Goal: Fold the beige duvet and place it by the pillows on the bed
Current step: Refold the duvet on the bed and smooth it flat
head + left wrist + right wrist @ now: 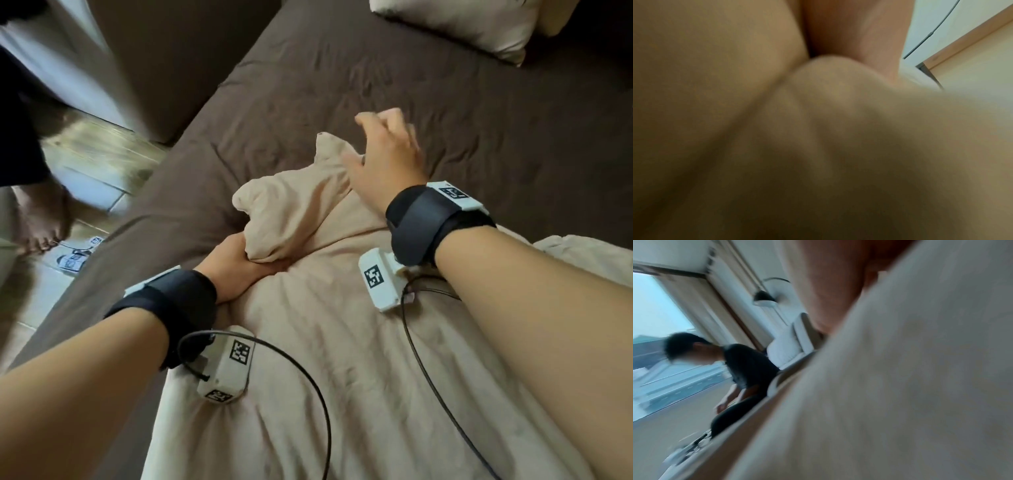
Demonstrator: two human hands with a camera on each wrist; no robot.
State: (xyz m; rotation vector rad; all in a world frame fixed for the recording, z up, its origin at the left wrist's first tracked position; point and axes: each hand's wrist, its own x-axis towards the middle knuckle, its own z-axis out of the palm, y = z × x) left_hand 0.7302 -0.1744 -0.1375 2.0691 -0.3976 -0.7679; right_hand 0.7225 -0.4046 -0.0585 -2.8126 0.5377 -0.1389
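Currently duvet (342, 342) lies bunched on the near part of the bed (342, 85), over its brown sheet. Left hand (236, 263): grip pinching a gathered wad of duvet near the bed's left edge. Right hand (383, 154): grip spread, fingers loose, just over the duvet's far corner. Pillow (462, 24) sits at the far end, well apart from the duvet, bare sheet between. Floor (85, 164) left of bed, another person's foot (37, 222) on it.
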